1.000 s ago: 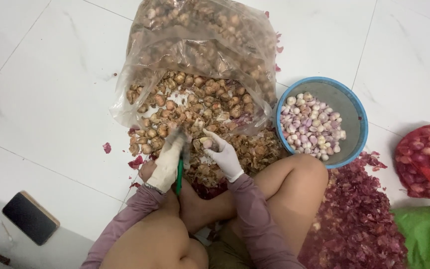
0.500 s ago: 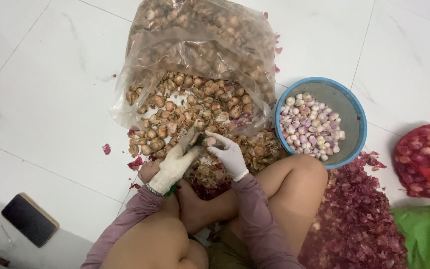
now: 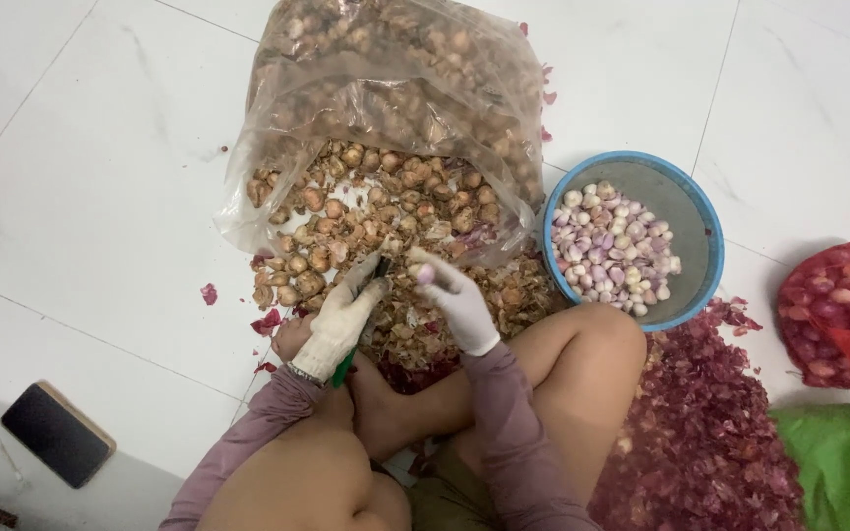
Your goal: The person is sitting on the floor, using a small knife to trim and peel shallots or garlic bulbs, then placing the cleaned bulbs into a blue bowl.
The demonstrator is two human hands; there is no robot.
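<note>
Seated view from above, legs crossed on the white tiled floor (image 3: 100,197). My left hand (image 3: 341,320), in a pale glove, is closed around a small knife (image 3: 366,295) with a green handle, its blade pointing up toward the shallot (image 3: 426,274) that my right hand (image 3: 455,300), also gloved, pinches at the fingertips; the bulb shows pale purple, so its skin seems at least partly off. Both hands meet just in front of the heap of unpeeled shallots (image 3: 376,216) spilling from the mouth of a clear plastic bag (image 3: 395,88), which lies open on the floor ahead of my knees. To my right, near my right knee, stands a blue bowl (image 3: 700,236) partly filled with peeled bulbs. Purple-red skins (image 3: 710,433) lie piled on the floor beside my right leg, and a red mesh sack (image 3: 838,315) with more bulbs sits at the far right edge. I judge the step in hand to be trimming and stripping this one bulb. The next move, as I read it, calls for a short, controlled cut away from the holding fingers, a firm pinch on the slippery bulb, then a reach rightward over the bowl's rim.
</note>
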